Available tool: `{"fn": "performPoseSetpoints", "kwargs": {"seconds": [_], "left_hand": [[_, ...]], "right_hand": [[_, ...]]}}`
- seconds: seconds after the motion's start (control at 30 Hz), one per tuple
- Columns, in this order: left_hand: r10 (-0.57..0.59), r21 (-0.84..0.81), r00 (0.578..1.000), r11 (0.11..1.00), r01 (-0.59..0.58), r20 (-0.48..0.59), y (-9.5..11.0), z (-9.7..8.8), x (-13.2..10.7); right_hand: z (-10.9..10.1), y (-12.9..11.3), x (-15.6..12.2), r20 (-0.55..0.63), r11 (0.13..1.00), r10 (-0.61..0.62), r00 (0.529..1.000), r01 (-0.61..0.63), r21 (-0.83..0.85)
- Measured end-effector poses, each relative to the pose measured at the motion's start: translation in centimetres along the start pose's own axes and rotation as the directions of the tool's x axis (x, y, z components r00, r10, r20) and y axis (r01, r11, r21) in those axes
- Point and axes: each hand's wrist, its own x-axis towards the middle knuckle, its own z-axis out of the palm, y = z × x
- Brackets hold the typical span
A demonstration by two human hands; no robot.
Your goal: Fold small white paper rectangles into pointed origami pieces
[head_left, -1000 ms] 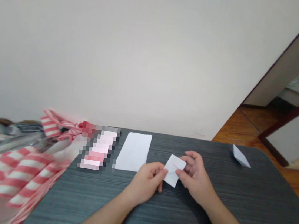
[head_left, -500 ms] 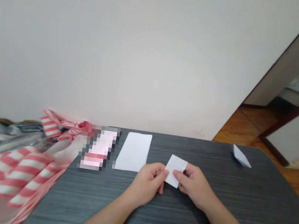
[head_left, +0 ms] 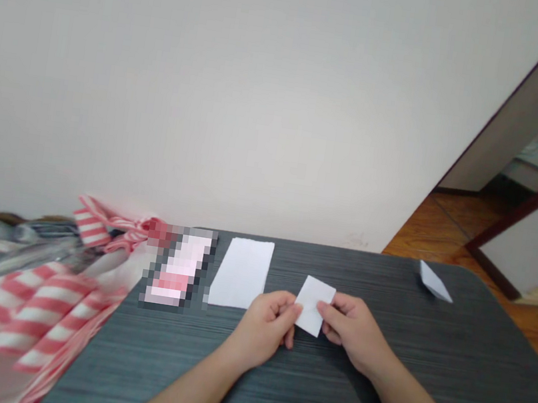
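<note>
A small white piece of folded paper (head_left: 313,301) is held above the dark table, tilted a little. My left hand (head_left: 268,326) pinches its left edge, the thumb on top and the other fingers curled beneath. On the right edge, my right hand (head_left: 354,329) grips the same paper with its thumb lying on the face and its fingers behind. Faint crease lines show on the paper's surface. Just behind my left hand lies a stack of white paper sheets (head_left: 241,271), flat on the table.
The dark wood-grain table (head_left: 301,395) stands against a white wall. A folded white paper piece (head_left: 435,281) rests near its far right corner. A pixelated pink and white item (head_left: 183,263) lies on the left. Red-and-white striped fabric (head_left: 35,308) is heaped beside the table.
The folded paper has shifted slightly up and left. My right thumb has slid a little to the right along its face; my left hand has barely moved.
</note>
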Motion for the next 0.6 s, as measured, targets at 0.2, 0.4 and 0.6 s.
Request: {"fn": "performPoseSetpoints", "kwargs": {"seconds": [0.2,0.4,0.6], "left_hand": [[-0.003,-0.023,1.000,1.000,0.003,-0.004,-0.04,0.03,-0.05],[-0.015,-0.044,1.000,0.999,0.014,-0.006,-0.33,0.07,0.12],[-0.012,-0.034,1.000,0.999,0.012,-0.013,-0.16,0.09,0.09]], "right_hand": [[-0.10,-0.30,-0.13,-0.008,1.000,0.001,1.000,-0.001,0.024],[-0.45,-0.26,-0.23,0.013,0.998,-0.060,0.998,0.060,0.003],[0.14,-0.76,-0.34,-0.005,1.000,-0.024,1.000,0.024,-0.005]]}}
